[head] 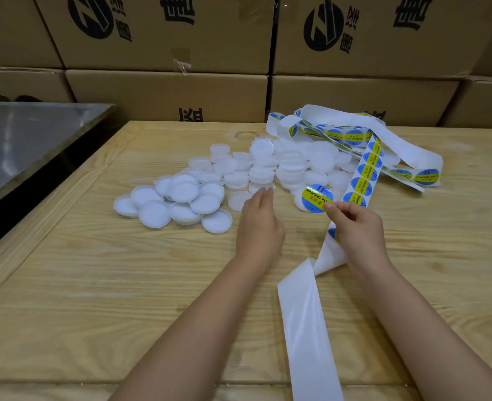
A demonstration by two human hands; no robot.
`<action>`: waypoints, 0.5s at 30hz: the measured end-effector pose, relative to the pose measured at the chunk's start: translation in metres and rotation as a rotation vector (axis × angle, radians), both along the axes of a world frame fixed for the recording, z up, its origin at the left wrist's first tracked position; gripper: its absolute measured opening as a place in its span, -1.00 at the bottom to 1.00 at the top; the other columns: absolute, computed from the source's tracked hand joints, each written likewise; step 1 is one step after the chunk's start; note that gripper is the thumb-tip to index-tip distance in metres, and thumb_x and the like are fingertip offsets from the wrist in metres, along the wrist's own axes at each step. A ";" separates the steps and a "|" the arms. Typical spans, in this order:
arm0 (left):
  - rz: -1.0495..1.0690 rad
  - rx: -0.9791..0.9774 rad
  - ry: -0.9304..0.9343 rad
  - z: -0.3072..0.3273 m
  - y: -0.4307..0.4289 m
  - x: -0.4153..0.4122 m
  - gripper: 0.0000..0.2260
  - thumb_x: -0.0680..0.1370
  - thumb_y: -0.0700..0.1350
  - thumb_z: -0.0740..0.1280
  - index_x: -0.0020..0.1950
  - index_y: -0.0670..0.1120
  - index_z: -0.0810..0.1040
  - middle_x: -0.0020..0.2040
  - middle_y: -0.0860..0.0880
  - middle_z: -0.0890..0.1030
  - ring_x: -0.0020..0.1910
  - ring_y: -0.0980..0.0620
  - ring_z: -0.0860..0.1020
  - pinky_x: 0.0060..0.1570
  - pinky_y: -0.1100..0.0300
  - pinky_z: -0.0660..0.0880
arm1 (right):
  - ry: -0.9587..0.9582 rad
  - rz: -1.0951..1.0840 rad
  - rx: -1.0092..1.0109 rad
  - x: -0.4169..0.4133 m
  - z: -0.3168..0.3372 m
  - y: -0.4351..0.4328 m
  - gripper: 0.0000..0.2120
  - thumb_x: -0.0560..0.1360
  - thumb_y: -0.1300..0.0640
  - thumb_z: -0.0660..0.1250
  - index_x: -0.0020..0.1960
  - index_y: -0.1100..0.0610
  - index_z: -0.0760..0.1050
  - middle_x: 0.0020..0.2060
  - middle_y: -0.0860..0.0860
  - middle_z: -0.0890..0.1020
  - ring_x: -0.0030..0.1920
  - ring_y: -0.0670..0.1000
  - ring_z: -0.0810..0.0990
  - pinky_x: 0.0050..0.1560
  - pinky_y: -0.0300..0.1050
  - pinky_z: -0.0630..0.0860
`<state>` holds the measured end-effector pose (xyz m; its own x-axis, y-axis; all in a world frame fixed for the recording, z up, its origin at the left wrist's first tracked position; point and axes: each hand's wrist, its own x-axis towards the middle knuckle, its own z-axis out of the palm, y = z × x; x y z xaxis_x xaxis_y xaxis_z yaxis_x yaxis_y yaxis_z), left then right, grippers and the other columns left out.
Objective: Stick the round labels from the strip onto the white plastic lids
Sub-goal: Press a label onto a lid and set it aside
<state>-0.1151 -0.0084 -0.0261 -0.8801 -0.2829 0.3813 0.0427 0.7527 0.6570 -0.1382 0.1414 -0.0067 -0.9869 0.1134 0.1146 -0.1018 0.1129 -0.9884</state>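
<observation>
Right hand (pixel 357 227) grip pinches 1 peeled label (pixel 316 198); left hand (pixel 260 219) flat, grip empty, at lids (pixel 210 180). No lid visibly labelled; strip (pixel 367 169) holds many more.

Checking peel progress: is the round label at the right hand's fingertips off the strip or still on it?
Off. The right hand pinches the label by its edge, apart from the strip.

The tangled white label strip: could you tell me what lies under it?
Round white plastic lids and pale wooden table show beneath its loops; anything farther under is hidden.
</observation>
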 end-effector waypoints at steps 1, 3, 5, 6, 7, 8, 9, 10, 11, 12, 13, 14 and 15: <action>0.044 -0.142 -0.041 -0.002 -0.005 0.000 -0.51 0.48 -0.32 0.16 0.43 -0.18 0.31 0.42 -0.16 0.32 0.32 -0.15 0.31 0.27 0.11 0.19 | 0.000 -0.003 -0.007 0.000 0.000 0.001 -0.84 0.47 0.10 0.40 -0.29 0.00 0.57 -0.57 -0.23 0.45 -0.47 -0.20 0.39 -0.27 -0.21 0.39; 0.124 -0.330 -0.121 -0.004 -0.011 0.001 -0.55 0.43 -0.28 0.19 0.33 -0.17 0.42 0.39 -0.18 0.34 0.30 -0.15 0.30 0.25 0.07 0.17 | 0.006 0.003 -0.014 0.000 -0.001 0.000 -0.85 0.47 0.12 0.39 -0.28 0.01 0.57 -0.56 -0.22 0.46 -0.47 -0.19 0.39 -0.24 -0.18 0.40; 0.165 -0.412 -0.159 -0.006 -0.013 0.003 -0.60 0.40 -0.25 0.21 0.24 -0.16 0.49 0.24 -0.17 0.47 0.21 -0.16 0.37 0.20 0.04 0.20 | 0.029 0.017 -0.012 0.001 -0.002 -0.002 -0.87 0.49 0.15 0.37 -0.24 0.04 0.56 -0.51 -0.19 0.48 -0.47 -0.22 0.41 -0.23 -0.20 0.41; 0.169 -0.450 -0.166 -0.007 -0.013 0.002 -0.61 0.40 -0.25 0.21 0.22 -0.15 0.50 0.15 -0.15 0.52 0.15 -0.17 0.40 0.20 0.03 0.20 | 0.042 0.023 -0.007 0.002 -0.002 -0.003 -0.88 0.49 0.16 0.36 -0.22 0.06 0.56 -0.46 -0.17 0.50 -0.45 -0.23 0.42 -0.23 -0.22 0.40; 0.166 -0.484 -0.167 -0.007 -0.013 0.002 -0.62 0.40 -0.25 0.21 0.20 -0.13 0.51 0.09 -0.13 0.54 0.11 -0.17 0.42 0.21 0.03 0.19 | 0.054 0.029 -0.002 0.002 -0.002 -0.004 -0.91 0.50 0.17 0.35 -0.19 0.07 0.57 -0.42 -0.14 0.52 -0.42 -0.22 0.43 -0.22 -0.25 0.39; 0.160 -0.502 -0.162 -0.007 -0.013 0.001 -0.63 0.40 -0.25 0.21 0.19 -0.11 0.52 0.06 -0.11 0.56 0.09 -0.16 0.43 0.21 0.04 0.18 | 0.061 0.038 0.004 0.003 -0.002 -0.005 -0.92 0.50 0.18 0.35 -0.17 0.07 0.57 -0.37 -0.11 0.54 -0.37 -0.21 0.45 -0.21 -0.26 0.40; 0.155 -0.504 -0.150 -0.007 -0.013 0.000 -0.65 0.40 -0.26 0.21 0.17 -0.10 0.53 0.04 -0.09 0.57 0.07 -0.15 0.44 0.18 0.07 0.18 | 0.068 0.047 0.014 0.004 -0.002 -0.005 -0.90 0.51 0.19 0.34 -0.17 0.04 0.56 -0.33 -0.08 0.55 -0.31 -0.17 0.48 -0.18 -0.25 0.41; 0.154 -0.495 -0.134 -0.006 -0.014 0.000 -0.68 0.42 -0.25 0.22 0.14 -0.10 0.54 0.03 -0.07 0.58 0.06 -0.14 0.44 0.12 0.09 0.19 | 0.072 0.057 0.025 0.004 -0.002 -0.005 -0.86 0.51 0.21 0.33 -0.18 0.01 0.54 -0.31 -0.06 0.57 -0.26 -0.12 0.51 -0.15 -0.24 0.43; 0.153 -0.480 -0.114 -0.006 -0.014 0.000 -0.72 0.44 -0.24 0.22 0.12 -0.09 0.55 0.01 -0.06 0.59 0.03 -0.13 0.45 0.06 0.10 0.19 | 0.076 0.067 0.038 0.004 -0.002 -0.005 -0.83 0.50 0.23 0.32 -0.18 -0.02 0.53 -0.29 -0.04 0.58 -0.22 -0.09 0.53 -0.12 -0.21 0.44; 0.152 -0.464 -0.090 -0.006 -0.015 -0.001 -0.75 0.46 -0.24 0.23 0.10 -0.09 0.56 -0.02 -0.06 0.59 0.01 -0.12 0.46 0.02 0.11 0.18 | 0.077 0.077 0.050 0.004 -0.002 -0.006 -0.82 0.50 0.24 0.32 -0.17 -0.02 0.52 -0.28 -0.03 0.59 -0.20 -0.08 0.55 -0.09 -0.19 0.45; 0.150 -0.442 -0.066 -0.006 -0.015 0.000 -0.76 0.48 -0.24 0.23 0.09 -0.08 0.57 -0.04 -0.05 0.60 -0.01 -0.11 0.47 0.00 0.12 0.17 | 0.079 0.088 0.059 0.004 -0.003 -0.007 -0.83 0.50 0.26 0.31 -0.14 -0.01 0.52 -0.27 -0.03 0.60 -0.19 -0.09 0.56 -0.07 -0.17 0.47; 0.142 -0.413 -0.034 -0.004 -0.016 0.000 -0.77 0.48 -0.25 0.23 0.08 -0.08 0.57 -0.06 -0.06 0.61 -0.03 -0.11 0.49 -0.01 0.14 0.17 | 0.084 0.102 0.069 0.005 -0.003 -0.007 -0.85 0.49 0.27 0.31 -0.07 0.02 0.52 -0.26 -0.05 0.61 -0.20 -0.12 0.56 -0.06 -0.19 0.47; 0.122 -0.374 0.009 -0.002 -0.015 0.001 -0.77 0.48 -0.27 0.25 0.08 -0.09 0.58 -0.08 -0.07 0.62 -0.06 -0.12 0.51 -0.02 0.14 0.19 | 0.098 0.114 0.092 0.005 -0.004 -0.009 -0.83 0.49 0.28 0.31 0.01 0.05 0.51 -0.24 -0.08 0.62 -0.22 -0.16 0.55 -0.08 -0.26 0.46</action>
<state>-0.1142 -0.0237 -0.0283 -0.8447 -0.2251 0.4856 -0.0568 0.9399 0.3368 -0.1336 0.1328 -0.0109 -0.9763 -0.0142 0.2158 -0.2147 0.1843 -0.9591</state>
